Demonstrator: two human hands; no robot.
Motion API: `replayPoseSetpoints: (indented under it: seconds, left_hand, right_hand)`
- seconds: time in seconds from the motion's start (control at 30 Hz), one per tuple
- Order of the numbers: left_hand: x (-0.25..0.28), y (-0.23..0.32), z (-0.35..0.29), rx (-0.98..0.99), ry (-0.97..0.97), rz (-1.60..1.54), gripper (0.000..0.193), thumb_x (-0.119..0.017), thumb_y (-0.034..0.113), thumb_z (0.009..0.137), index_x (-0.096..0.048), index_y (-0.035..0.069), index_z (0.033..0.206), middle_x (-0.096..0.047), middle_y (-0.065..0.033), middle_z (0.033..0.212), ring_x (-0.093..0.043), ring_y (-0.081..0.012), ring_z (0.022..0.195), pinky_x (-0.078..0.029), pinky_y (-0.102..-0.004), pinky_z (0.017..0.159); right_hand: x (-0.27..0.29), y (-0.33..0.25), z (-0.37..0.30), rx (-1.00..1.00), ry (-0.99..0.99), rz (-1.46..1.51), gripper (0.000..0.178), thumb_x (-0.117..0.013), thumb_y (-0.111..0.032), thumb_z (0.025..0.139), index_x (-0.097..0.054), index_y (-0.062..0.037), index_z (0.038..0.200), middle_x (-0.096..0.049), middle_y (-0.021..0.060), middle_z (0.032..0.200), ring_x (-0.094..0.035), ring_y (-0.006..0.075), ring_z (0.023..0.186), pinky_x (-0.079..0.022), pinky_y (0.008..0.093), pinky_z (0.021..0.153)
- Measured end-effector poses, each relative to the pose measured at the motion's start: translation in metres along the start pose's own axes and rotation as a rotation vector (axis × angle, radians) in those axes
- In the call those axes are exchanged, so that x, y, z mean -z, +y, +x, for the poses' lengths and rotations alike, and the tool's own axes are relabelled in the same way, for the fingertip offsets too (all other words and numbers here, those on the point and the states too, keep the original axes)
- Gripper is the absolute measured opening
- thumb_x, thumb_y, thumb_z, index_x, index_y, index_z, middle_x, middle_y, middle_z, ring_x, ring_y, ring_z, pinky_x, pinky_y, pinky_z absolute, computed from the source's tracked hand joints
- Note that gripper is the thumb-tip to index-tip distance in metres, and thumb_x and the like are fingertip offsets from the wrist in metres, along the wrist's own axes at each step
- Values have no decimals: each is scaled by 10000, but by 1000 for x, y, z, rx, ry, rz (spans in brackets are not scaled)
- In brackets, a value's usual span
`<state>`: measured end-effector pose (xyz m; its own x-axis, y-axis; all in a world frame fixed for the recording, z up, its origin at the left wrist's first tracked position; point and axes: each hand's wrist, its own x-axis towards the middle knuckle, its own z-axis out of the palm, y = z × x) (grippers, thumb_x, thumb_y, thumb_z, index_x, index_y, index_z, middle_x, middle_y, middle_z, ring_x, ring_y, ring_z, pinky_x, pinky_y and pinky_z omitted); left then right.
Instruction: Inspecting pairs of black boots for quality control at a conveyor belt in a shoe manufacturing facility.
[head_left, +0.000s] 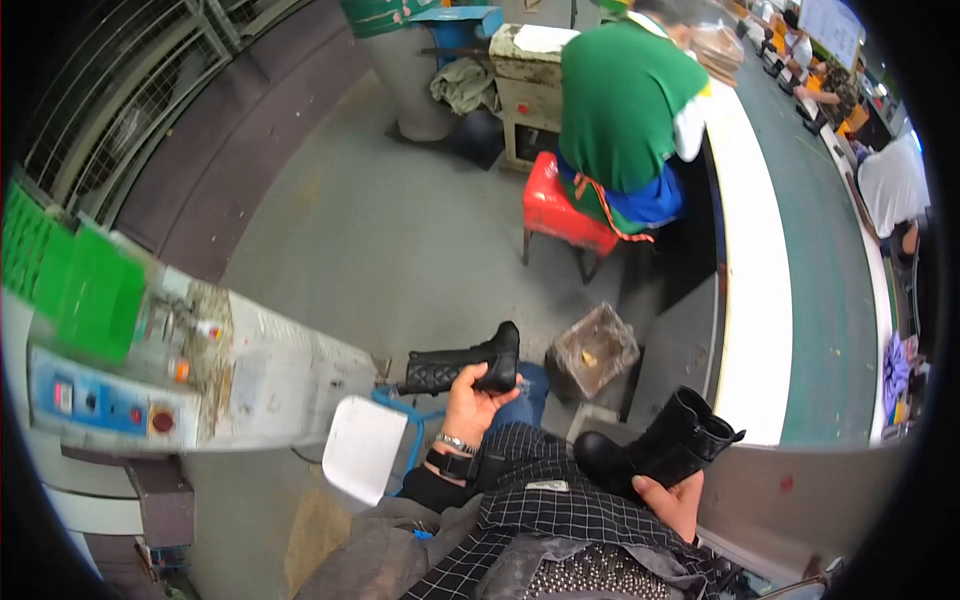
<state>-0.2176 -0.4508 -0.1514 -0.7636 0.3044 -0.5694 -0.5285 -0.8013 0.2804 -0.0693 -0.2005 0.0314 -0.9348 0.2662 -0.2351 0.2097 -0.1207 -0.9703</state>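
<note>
My left hand [474,409] is closed round the foot end of a black quilted boot [455,364], which lies sideways in the air with its shaft pointing left. Low on the right, my right hand [676,502] grips a second black boot [665,443] from beneath. That one tilts with its toe to the left and its opening up to the right; a strap shows near the top. Both boots are held apart, over my lap and the checked apron [545,465]. The fingers under the right boot are partly hidden.
A machine with a blue control panel [105,395] stands at left beside a white stool [365,450]. Ahead are a plastic-lined bin [597,350] and a person in green [625,105] on a red stool [548,205]. A green conveyor belt [800,250] with a white edge runs along the right.
</note>
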Motion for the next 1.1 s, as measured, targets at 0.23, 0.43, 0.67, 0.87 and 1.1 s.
replayPoseSetpoints:
  seconds: [0.23,0.43,0.67,0.87,1.1]
  left_hand:
    - [-41,174,144,-229,-254,-176,560,-583,210,794,-489,-100,1250,-581,-242,1205,-581,-401,1109,-578,-449,785]
    - [-55,335,170,-476,-348,-347,632,-643,134,757,-426,-40,1325,-512,-244,1288,-477,-487,1201,-580,-518,807]
    - [-24,466,194,-719,-322,-409,661,-651,148,745,-420,-21,1341,-484,-244,1320,-464,-501,1206,-583,-544,780]
    - [34,593,229,-926,-122,-283,608,-599,151,772,-430,-40,1324,-519,-242,1283,-508,-488,1166,-569,-514,797]
    - [80,745,220,-1139,394,-237,600,-588,220,777,-459,-58,1293,-572,-229,1219,-600,-422,1058,-562,-449,721]
  right_hand:
    - [-130,-22,227,19,185,-132,331,-681,-5,749,-598,51,1065,-652,73,978,-597,142,882,-474,283,826]
    - [-249,-54,367,36,-57,-19,335,-652,-14,777,-575,48,1096,-651,88,1011,-612,166,908,-474,298,849]
    - [-402,-45,507,-14,-336,-78,256,-647,4,777,-617,39,1028,-665,58,953,-621,141,842,-488,285,799]
    - [-575,-24,637,-35,-545,-173,198,-692,-20,754,-637,55,929,-669,67,882,-620,141,759,-497,272,723]
    - [-866,-16,756,-31,-947,-232,355,-695,-19,744,-582,48,1074,-650,69,940,-610,150,835,-489,281,773]
